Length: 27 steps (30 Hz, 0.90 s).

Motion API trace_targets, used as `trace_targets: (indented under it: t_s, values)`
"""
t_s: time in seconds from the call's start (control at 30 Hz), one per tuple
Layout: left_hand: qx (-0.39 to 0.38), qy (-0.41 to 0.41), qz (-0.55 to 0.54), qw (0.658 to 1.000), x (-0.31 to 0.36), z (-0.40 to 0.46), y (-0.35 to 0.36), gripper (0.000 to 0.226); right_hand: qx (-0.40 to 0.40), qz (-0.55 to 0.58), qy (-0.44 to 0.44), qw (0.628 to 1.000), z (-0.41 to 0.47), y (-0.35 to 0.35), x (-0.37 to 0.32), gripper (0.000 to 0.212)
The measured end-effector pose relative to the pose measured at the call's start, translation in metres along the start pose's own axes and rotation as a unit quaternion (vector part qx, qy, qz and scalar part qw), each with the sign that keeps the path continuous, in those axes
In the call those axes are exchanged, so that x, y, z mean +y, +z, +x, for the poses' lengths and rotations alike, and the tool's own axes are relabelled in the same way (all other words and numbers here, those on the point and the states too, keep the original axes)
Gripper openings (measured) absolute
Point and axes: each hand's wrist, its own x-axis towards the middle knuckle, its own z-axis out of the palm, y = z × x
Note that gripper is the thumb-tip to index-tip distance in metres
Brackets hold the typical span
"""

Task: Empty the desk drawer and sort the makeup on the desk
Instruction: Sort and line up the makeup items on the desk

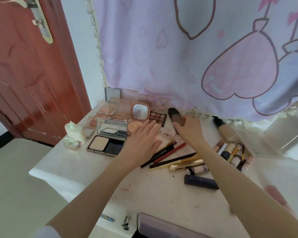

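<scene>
Head view. Makeup sorted on surface [93, 177]: open compacts [107, 143] toward far left corner, pencils [167, 154] mid-surface, tubes [230, 153] toward right edge. Left hand [141, 141]: fingers released, spread flat, hovering beside compacts. Right hand [189, 129]: fingers grasping dark case [176, 117] near far edge. Drawer front barely visible at near edge. Risk, as judged: forearms crossing pencils, likely to roll them out of group.

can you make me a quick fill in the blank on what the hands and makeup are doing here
1. The right hand grips a dark ____ case.
2. The left hand hovers with its fingers ____.
3. The pink compact stands with its mirror ____.
4. The pencils lie ____ the two forearms.

Missing words: brown; straight; open; between
</scene>
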Motion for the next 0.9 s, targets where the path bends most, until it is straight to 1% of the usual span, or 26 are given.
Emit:
trace_targets:
  t_s: [0.07,0.1,0.2,0.3,0.37,0.43,0.5,0.53,0.57,0.6,0.63,0.7,0.73,0.77,0.83,0.9]
  values:
    - [-0.037,-0.008,0.024,0.999,0.003,0.018,0.002,0.057,-0.032,-0.021,0.025,0.999,0.011,0.007,0.005,0.061]
    - [-0.051,-0.012,0.029,0.998,0.002,0.026,0.003,0.058,-0.048,-0.029,0.033,0.998,0.016,0.009,0.005,0.061]
    - [-0.078,-0.024,0.026,0.996,0.0,0.045,0.005,0.059,-0.081,-0.053,0.039,0.995,0.028,0.01,0.003,0.045]
    - [-0.081,-0.034,-0.01,0.996,0.0,0.054,0.002,0.057,-0.078,-0.011,0.051,0.996,0.028,0.001,0.005,0.031]
    - [-0.075,-0.048,-0.063,0.994,-0.001,0.058,0.002,0.056,-0.069,0.036,0.043,0.996,0.019,-0.008,0.008,0.022]
    - [-0.061,-0.079,-0.148,0.984,-0.001,0.061,0.0,0.056,-0.071,0.095,0.026,0.993,0.006,-0.022,0.01,0.021]
    - [-0.034,-0.096,-0.253,0.962,0.003,0.064,-0.005,0.057,-0.078,0.174,0.011,0.982,-0.007,-0.038,0.008,0.018]
    - [-0.02,-0.09,-0.299,0.95,0.007,0.065,-0.009,0.057,-0.091,0.211,0.003,0.973,-0.013,-0.047,0.006,0.015]
    - [-0.005,-0.077,-0.331,0.941,0.012,0.065,-0.015,0.055,-0.119,0.253,-0.002,0.96,-0.019,-0.055,0.004,0.012]
    - [0.011,-0.059,-0.351,0.934,0.018,0.065,-0.022,0.052,-0.161,0.313,-0.006,0.936,-0.026,-0.063,0.002,0.012]
    - [0.031,-0.045,-0.365,0.929,0.024,0.064,-0.029,0.046,-0.211,0.388,-0.003,0.897,-0.031,-0.069,0.001,0.014]
    - [0.089,-0.019,-0.386,0.918,0.031,0.061,-0.044,0.035,-0.309,0.515,0.017,0.799,-0.039,-0.083,0.001,0.023]
    - [0.116,-0.001,-0.396,0.911,0.035,0.059,-0.053,0.032,-0.351,0.546,0.023,0.76,-0.043,-0.091,0.001,0.029]
    - [0.135,0.021,-0.404,0.904,0.039,0.056,-0.061,0.031,-0.387,0.56,0.021,0.732,-0.047,-0.097,0.0,0.033]
    - [0.147,0.071,-0.418,0.894,0.049,0.049,-0.079,0.025,-0.444,0.56,-0.006,0.699,-0.054,-0.107,-0.002,0.04]
    - [0.16,0.113,-0.386,0.901,0.059,0.042,-0.093,0.023,-0.483,0.545,-0.055,0.683,-0.061,-0.113,-0.006,0.048]
